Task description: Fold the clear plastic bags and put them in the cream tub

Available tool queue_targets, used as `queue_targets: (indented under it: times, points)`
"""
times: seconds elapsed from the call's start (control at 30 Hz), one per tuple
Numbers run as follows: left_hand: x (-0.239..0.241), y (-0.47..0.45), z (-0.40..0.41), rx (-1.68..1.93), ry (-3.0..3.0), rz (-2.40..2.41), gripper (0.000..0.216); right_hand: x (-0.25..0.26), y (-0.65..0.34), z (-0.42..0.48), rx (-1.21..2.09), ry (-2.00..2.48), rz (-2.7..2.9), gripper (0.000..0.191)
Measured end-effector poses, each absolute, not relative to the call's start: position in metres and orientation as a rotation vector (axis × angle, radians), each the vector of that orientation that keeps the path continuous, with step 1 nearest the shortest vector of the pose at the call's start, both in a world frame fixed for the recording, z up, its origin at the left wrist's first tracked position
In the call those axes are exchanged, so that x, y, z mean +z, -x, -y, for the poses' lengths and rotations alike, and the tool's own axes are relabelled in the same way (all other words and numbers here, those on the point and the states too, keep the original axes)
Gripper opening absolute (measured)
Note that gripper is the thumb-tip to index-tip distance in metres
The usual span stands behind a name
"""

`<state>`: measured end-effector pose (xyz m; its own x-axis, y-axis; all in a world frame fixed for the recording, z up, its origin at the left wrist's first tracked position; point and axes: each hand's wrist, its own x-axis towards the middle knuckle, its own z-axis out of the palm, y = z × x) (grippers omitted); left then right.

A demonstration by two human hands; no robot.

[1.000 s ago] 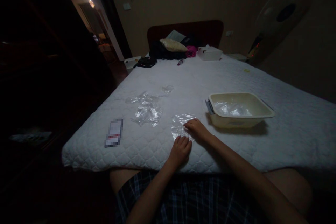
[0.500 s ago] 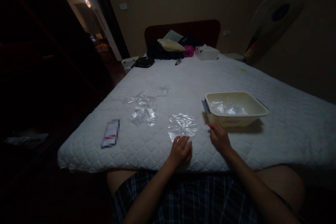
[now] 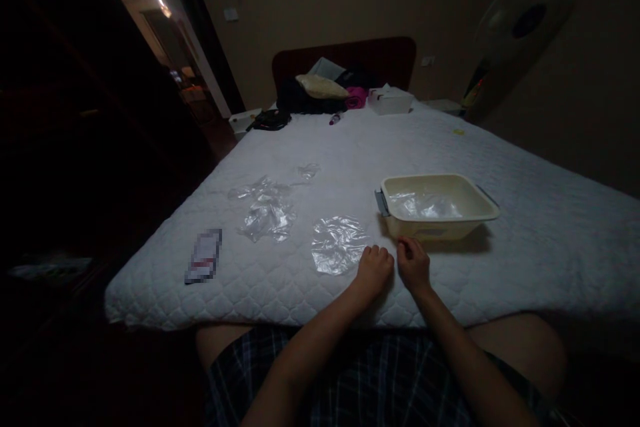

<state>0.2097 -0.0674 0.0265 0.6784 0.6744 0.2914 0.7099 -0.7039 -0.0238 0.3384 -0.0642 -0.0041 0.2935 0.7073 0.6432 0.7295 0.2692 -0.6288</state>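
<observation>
A clear plastic bag (image 3: 336, 245) lies spread flat on the quilted bed cover, to the left of my hands. My left hand (image 3: 375, 269) is at the bag's right side with its fingers curled. Close by, my right hand (image 3: 414, 265) has its thumb and fingertips pinched together, just in front of the cream plastic basin (image 3: 440, 227). Whatever the fingers hold, if anything, is too faint to make out. Crumpled clear plastic (image 3: 425, 205) lies inside the basin, which has a grey handle clip (image 3: 381, 203).
More crumpled clear plastic (image 3: 267, 213) and a small piece (image 3: 309, 170) lie on the bed cover (image 3: 280, 293). A blurred phone-shaped item (image 3: 204, 256) is near the left edge. Farther back are a white box (image 3: 390, 102) and a beige cushion (image 3: 321, 87). A fan (image 3: 530, 20) stands right.
My left hand has moved right, off the flat bag's near edge to beside my right hand. Its fingers are more curled now. The whole view has shifted slightly.
</observation>
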Motion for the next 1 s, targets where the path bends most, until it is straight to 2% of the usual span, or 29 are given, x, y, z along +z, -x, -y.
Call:
queue_targets:
  times: [0.17,0.43,0.57,0.73,0.9,1.0]
  points:
    - [0.031,-0.203,0.065,-0.503,2.788,1.208,0.01,-0.004,-0.338,0.067,-0.023,1.464,1.436,0.019]
    - [0.051,-0.174,0.054,-1.316,2.635,1.734,0.015,-0.001,-0.331,0.071,-0.175,1.285,1.972,0.026]
    - [0.05,-0.16,0.044,-1.45,2.558,1.955,0.015,0.001,-0.324,0.074,-0.165,1.239,2.068,0.029]
    - [0.045,-0.151,0.035,-1.554,2.478,2.143,0.011,0.006,-0.305,0.075,0.075,1.193,1.969,0.031]
    - [0.04,-0.147,0.029,-1.856,2.579,2.208,0.004,0.012,-0.295,0.057,0.534,1.246,1.551,0.034]
    - [0.04,-0.145,0.029,-1.83,2.745,2.209,0.005,0.014,-0.3,0.042,0.742,1.236,1.5,0.031]
